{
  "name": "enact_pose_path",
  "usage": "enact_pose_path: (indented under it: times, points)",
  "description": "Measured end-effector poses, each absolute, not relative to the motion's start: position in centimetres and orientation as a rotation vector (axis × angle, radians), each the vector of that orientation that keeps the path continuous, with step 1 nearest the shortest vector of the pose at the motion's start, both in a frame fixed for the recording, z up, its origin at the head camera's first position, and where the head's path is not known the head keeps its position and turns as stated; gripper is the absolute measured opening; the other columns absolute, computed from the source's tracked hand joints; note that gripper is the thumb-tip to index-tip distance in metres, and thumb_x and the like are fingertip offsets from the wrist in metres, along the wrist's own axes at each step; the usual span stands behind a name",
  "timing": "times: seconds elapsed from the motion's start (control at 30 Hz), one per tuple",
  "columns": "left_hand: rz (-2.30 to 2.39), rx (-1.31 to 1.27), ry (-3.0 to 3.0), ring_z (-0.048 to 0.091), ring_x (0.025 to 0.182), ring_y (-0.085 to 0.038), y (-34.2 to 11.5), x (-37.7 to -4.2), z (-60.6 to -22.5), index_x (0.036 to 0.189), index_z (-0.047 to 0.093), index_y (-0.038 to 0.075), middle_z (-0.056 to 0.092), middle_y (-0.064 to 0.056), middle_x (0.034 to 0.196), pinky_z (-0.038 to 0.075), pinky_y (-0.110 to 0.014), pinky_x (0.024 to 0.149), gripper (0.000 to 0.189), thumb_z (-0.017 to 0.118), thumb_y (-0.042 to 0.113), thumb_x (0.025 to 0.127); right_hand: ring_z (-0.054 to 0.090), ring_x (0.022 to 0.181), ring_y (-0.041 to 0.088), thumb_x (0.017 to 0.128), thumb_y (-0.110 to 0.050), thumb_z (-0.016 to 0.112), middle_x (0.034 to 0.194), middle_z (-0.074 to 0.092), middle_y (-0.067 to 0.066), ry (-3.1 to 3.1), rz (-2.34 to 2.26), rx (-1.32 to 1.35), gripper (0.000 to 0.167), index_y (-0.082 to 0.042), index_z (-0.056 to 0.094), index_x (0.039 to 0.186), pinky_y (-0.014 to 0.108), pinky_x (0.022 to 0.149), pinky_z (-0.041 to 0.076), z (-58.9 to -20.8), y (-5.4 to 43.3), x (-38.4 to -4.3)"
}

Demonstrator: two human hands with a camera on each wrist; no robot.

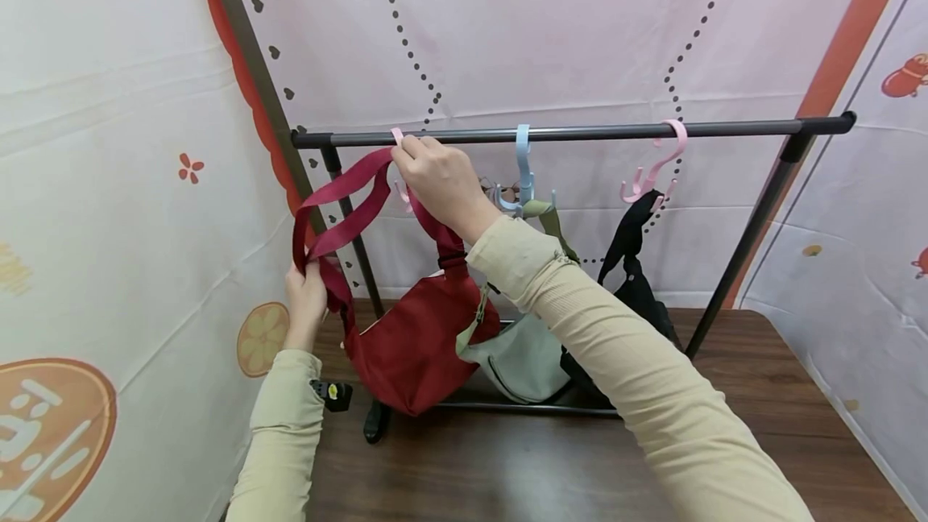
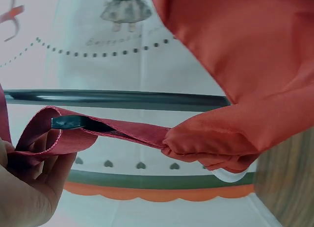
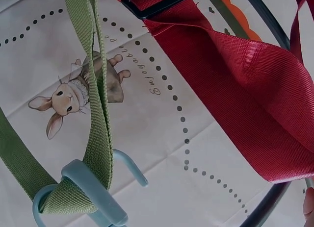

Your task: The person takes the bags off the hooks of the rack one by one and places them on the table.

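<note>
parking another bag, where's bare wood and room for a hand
The wooden surface is bare in front between the left sleeve and right sleeve, also between the right sleeve and right cloth. A hand could probably pass between the right pink hook and the rack's right leg. Crowded: left hand, right hand, red bag, pale green bag, black bag.
</note>
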State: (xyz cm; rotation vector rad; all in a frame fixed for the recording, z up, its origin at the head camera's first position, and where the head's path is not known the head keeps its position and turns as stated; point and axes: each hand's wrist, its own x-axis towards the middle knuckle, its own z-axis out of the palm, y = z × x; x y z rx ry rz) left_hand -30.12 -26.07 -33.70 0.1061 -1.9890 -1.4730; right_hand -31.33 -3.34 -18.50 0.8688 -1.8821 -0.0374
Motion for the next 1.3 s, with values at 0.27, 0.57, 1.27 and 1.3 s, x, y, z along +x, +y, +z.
enact_pose_path:
  times: [0.27, 0.57, 1.27, 1.3]
  points:
    - [-1.629, 0.075, -1.890, 0.058, 0.065, -0.002, -25.9, -27.8, -33.5, 0.101, 0.055, -0.004, 0.059, 0.018, 0.069, 0.044, -0.016, 0.061, 0.023, 0.035, 0.007, 0.097, 0.061, 0.073, 0.018, 0.092, -0.005, 0.044, 0.086, 0.063, 0.007, -1.825, 0.046, 0.877, 0.023, -0.004, 0.067, 0.094, 0.026, 0.065, 0.053, -18.3, -3.3, -31.0]
    - [-1.294, 0.241, -1.960, 0.055, 0.074, -0.004, -26.2, -24.8, -38.9, 0.097, 0.057, 0.000, 0.063, 0.001, 0.082, 0.040, -0.018, 0.063, 0.015, 0.054, 0.012, 0.090, 0.061, 0.076, 0.018, 0.091, 0.000, 0.039, 0.082, 0.061, 0.006, -1.697, 0.150, 0.978, 0.029, -0.004, 0.067, 0.090, 0.025, 0.064, 0.052, -16.8, -4.5, -28.7]
    - [-1.946, 0.783, -1.883, 0.036, 0.122, -0.033, -23.2, -19.8, -52.8, 0.140, 0.026, 0.000, 0.034, -0.024, 0.137, 0.035, -0.039, 0.098, 0.083, 0.071, 0.032, 0.078, 0.057, 0.066, 0.016, 0.092, -0.003, 0.035, 0.075, 0.056, 0.004, -1.632, 0.260, 1.041, 0.031, -0.005, 0.067, 0.093, 0.021, 0.060, 0.049, -15.6, -5.9, -25.8]
    - [-2.041, 0.790, -1.838, 0.033, 0.125, -0.032, -22.9, -19.7, -53.1, 0.142, 0.021, 0.001, 0.029, -0.023, 0.141, 0.032, -0.042, 0.101, 0.087, 0.070, 0.033, 0.078, 0.056, 0.065, 0.016, 0.093, -0.003, 0.036, 0.075, 0.056, 0.004, -1.633, 0.268, 1.042, 0.031, -0.005, 0.067, 0.093, 0.021, 0.059, 0.049, -15.6, -5.9, -25.7]
